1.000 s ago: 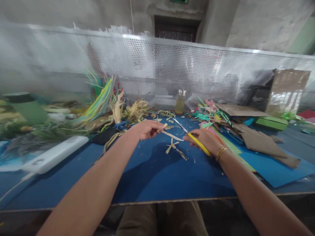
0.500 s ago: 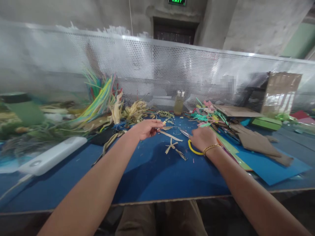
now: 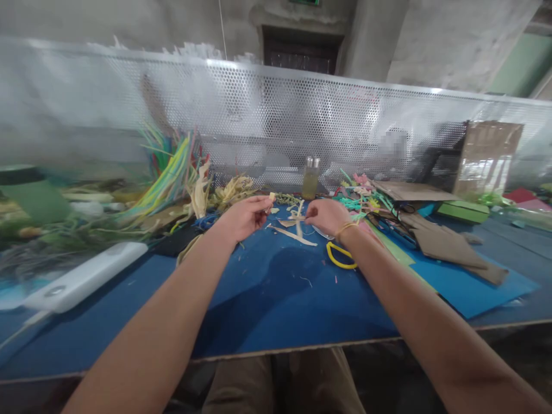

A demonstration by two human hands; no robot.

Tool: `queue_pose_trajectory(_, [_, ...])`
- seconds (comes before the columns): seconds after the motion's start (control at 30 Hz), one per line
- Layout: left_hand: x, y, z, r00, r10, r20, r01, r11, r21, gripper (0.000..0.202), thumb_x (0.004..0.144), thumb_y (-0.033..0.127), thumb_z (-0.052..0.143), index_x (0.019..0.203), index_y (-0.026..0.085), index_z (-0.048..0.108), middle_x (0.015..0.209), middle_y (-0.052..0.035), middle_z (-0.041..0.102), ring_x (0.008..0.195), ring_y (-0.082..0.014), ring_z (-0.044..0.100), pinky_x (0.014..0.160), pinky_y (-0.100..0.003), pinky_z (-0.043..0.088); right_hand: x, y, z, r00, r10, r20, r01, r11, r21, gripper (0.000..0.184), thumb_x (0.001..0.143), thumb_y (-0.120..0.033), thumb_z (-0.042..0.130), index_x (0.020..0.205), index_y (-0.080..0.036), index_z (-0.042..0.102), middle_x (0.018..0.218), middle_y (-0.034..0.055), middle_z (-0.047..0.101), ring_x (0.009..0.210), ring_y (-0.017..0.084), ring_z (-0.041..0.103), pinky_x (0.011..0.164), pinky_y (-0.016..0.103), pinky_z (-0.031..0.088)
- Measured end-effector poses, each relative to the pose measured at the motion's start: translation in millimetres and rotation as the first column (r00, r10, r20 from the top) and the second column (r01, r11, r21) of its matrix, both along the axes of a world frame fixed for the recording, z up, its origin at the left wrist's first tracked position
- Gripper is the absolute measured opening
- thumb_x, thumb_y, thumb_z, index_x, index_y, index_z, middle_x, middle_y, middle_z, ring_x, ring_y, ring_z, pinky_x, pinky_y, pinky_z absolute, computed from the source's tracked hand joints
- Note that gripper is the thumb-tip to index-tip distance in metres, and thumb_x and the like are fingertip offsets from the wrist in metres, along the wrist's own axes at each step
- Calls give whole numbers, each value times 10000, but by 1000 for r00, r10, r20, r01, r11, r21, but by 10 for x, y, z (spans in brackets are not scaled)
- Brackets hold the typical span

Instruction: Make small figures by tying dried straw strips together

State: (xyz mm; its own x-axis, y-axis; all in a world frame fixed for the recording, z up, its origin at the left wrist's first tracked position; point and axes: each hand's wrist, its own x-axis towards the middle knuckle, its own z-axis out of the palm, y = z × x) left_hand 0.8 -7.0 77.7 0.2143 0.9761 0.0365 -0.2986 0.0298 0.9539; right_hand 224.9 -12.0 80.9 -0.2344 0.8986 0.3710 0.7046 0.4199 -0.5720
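Okay, main change: the yellow-handled scissors are out of the right hand and lie on the blue counter, right of centre, partly under the right wrist. That hand's fingertips are now closed on an arm of the star-shaped husk piece, which has gone from the counter just below centre up to mid-frame, between the two hands. Left hand is unchanged: thumb and fingers pinched round a small pale yellow piece, at centre of frame. Whether the husk piece hangs clear or touches the counter, can't tell. Loose pale strip lies below it, untouched. For the work, this looks like a switch from cutting to handling, probably bringing the two held parts together; they're near but apart, so no join yet. Clear bottle stands behind, upper centre.
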Motion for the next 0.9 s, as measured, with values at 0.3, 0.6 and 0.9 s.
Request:
queue_pose_trajectory(0.3, [63, -84, -51, 965, -146, -219, 168, 982, 86, 262, 596, 283, 841, 782, 162, 701, 807, -44, 666, 742, -129, 593, 682, -256, 442, -256, 179, -339, 675, -18, -738, 8, 1000, -18, 412, 556, -466, 782, 773, -174, 590, 697, 3, 611, 655, 118, 548, 650, 263, 456])
queue_pose_trajectory(0.6, [316, -46, -223, 973, 22, -230, 42, 963, 266, 222, 643, 335, 802, 784, 179, 730, 905, -43, 697, 795, -135, 594, 790, -289, 448, -485, -12, -423, 616, 21, -787, -111, 992, -61, 310, 585, -371, 748, 781, -176, 607, 752, 7, 664, 694, 129, 590, 660, 256, 478])
queue_pose_trajectory(0.9, [324, -34, -242, 976, 132, -173, -102, 979, 175, 304, 584, 342, 837, 795, 163, 710, 780, -34, 679, 709, -132, 594, 681, -264, 463, -394, -38, -391, 599, -72, -798, -155, 967, -203, 187, 685, -277, 713, 775, -180, 581, 699, 2, 644, 638, 108, 606, 598, 230, 482])
